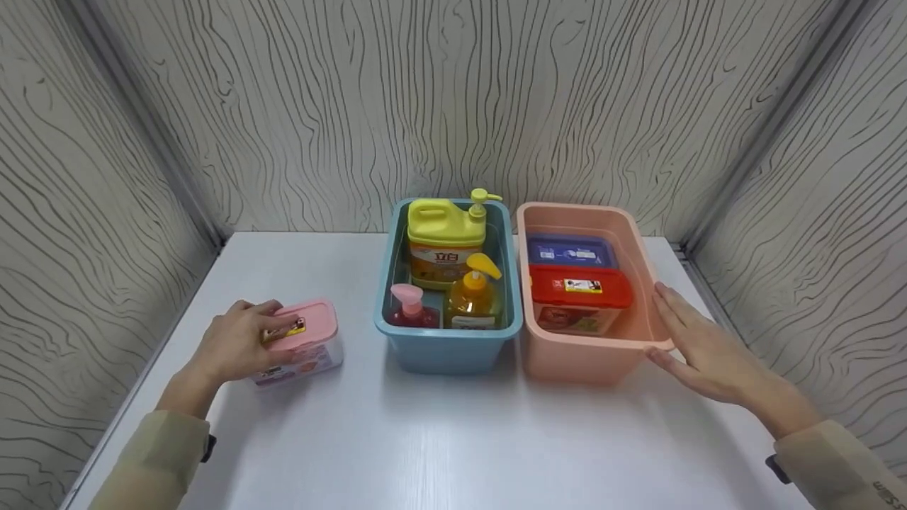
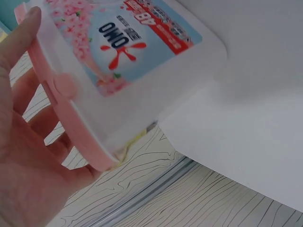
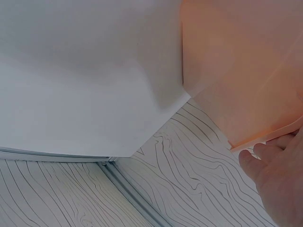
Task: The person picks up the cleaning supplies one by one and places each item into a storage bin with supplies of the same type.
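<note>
My left hand (image 1: 244, 343) grips a white OMO laundry pod box (image 1: 305, 354) by its pink lid, at the left of the table. In the left wrist view, the fingers and thumb spread around the edges of the lid (image 2: 71, 120), and the flowered label shows. On the other side, my right hand (image 1: 708, 358) lies against the right rim of the peach bin (image 1: 588, 361), fingers straight. Inside that bin sit a red-lidded box (image 1: 581, 287) and a blue-lidded box (image 1: 570, 251). The right wrist view catches the fingertips at the rim.
A blue bin (image 1: 446, 350) stands left of the peach one. It holds a yellow jug with a pump (image 1: 446, 241), an orange pump bottle (image 1: 473, 297) and a pink-topped pump bottle (image 1: 411, 308). Wood-grain panels (image 1: 453, 106) enclose the white table (image 1: 425, 439).
</note>
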Demonstrator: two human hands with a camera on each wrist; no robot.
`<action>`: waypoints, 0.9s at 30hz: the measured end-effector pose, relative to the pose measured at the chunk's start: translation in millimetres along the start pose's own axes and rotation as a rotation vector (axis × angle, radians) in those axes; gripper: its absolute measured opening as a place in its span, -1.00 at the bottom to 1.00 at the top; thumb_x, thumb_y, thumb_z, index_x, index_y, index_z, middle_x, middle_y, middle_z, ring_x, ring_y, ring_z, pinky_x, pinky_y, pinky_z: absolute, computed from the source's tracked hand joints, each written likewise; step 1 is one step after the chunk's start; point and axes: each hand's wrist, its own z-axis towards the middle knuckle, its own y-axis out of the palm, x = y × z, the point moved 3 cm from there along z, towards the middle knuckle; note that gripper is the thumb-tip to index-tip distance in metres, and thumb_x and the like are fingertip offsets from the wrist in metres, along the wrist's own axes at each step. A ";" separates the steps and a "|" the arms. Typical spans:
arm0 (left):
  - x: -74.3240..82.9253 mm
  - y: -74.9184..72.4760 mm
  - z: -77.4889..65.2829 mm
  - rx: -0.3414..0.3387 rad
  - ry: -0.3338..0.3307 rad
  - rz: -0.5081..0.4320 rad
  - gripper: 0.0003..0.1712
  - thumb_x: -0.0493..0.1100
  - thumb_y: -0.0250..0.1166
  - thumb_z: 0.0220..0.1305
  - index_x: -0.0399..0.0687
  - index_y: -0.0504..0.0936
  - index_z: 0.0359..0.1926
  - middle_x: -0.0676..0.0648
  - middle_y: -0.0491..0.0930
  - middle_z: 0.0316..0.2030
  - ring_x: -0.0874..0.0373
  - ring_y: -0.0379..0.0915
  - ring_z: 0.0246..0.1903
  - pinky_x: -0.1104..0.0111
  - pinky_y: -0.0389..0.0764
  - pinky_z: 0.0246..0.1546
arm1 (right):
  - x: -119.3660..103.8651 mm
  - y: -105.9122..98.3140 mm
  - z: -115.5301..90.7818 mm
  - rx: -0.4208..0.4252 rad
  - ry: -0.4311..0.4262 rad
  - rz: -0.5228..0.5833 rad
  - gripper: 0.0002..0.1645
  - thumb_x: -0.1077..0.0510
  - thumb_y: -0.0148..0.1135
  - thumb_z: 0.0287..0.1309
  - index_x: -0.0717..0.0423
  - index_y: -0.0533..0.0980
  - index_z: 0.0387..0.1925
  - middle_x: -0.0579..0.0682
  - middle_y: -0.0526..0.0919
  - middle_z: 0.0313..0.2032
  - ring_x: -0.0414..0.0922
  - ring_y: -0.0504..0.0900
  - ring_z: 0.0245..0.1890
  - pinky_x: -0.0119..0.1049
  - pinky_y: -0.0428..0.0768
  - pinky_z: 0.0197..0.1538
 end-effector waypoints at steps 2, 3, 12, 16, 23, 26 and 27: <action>0.0 1.2 -0.7 -0.013 0.013 -0.025 -0.21 0.20 0.71 0.17 0.07 0.77 0.38 -0.31 0.63 0.49 -0.36 0.56 0.35 -0.44 0.56 0.28 | 0.2 0.2 -0.8 -0.002 0.006 0.001 0.20 -0.31 0.26 0.52 0.18 -0.04 0.83 0.30 0.09 0.80 0.45 0.23 0.72 0.63 0.34 0.56; -0.1 1.6 -1.3 -0.019 0.017 -0.043 -0.21 0.17 0.71 0.18 0.05 0.77 0.39 -0.33 0.61 0.50 -0.37 0.56 0.36 -0.44 0.56 0.30 | 0.3 0.4 -1.2 -0.004 0.010 0.002 0.21 -0.31 0.26 0.52 0.16 -0.05 0.83 0.29 0.08 0.80 0.45 0.23 0.72 0.64 0.34 0.55; -6.8 4.9 -18.1 0.014 0.043 -0.133 -0.26 -0.04 0.70 0.23 0.04 0.74 0.43 -0.33 0.53 0.57 -0.49 0.47 0.50 -0.50 0.47 0.46 | -1.4 2.8 -0.3 -0.012 0.027 0.004 0.22 -0.34 0.22 0.54 0.09 -0.11 0.85 0.23 0.03 0.83 0.42 0.22 0.73 0.64 0.35 0.54; -8.0 8.5 -23.5 0.050 0.045 -0.149 -0.34 -0.11 0.69 0.24 0.05 0.79 0.37 -0.29 0.52 0.59 -0.46 0.48 0.50 -0.49 0.50 0.43 | -2.0 2.1 -1.1 -0.001 0.021 0.007 0.20 -0.33 0.23 0.53 0.15 -0.07 0.84 0.25 0.04 0.82 0.43 0.22 0.73 0.62 0.36 0.55; -3.9 11.4 -20.8 0.071 0.049 -0.158 -0.40 -0.15 0.65 0.26 0.07 0.82 0.34 -0.26 0.52 0.60 -0.45 0.46 0.51 -0.55 0.43 0.45 | -1.9 0.3 -0.4 0.013 0.000 0.017 0.20 -0.28 0.27 0.51 0.19 -0.03 0.82 0.29 0.08 0.80 0.46 0.23 0.71 0.61 0.37 0.55; -1.2 10.4 -19.0 0.061 0.047 -0.146 -0.41 -0.15 0.64 0.26 0.08 0.82 0.33 -0.28 0.53 0.58 -0.46 0.47 0.50 -0.59 0.39 0.44 | -1.3 0.9 -0.5 0.002 0.007 0.021 0.20 -0.30 0.26 0.52 0.15 -0.06 0.84 0.27 0.05 0.82 0.45 0.21 0.73 0.63 0.35 0.55; -0.5 10.3 -18.6 0.060 0.044 -0.145 -0.41 -0.17 0.64 0.26 0.09 0.82 0.33 -0.29 0.54 0.58 -0.46 0.48 0.49 -0.59 0.39 0.44 | -1.2 1.0 -0.3 0.000 0.009 0.022 0.21 -0.30 0.26 0.52 0.15 -0.06 0.84 0.27 0.04 0.82 0.45 0.21 0.73 0.63 0.35 0.55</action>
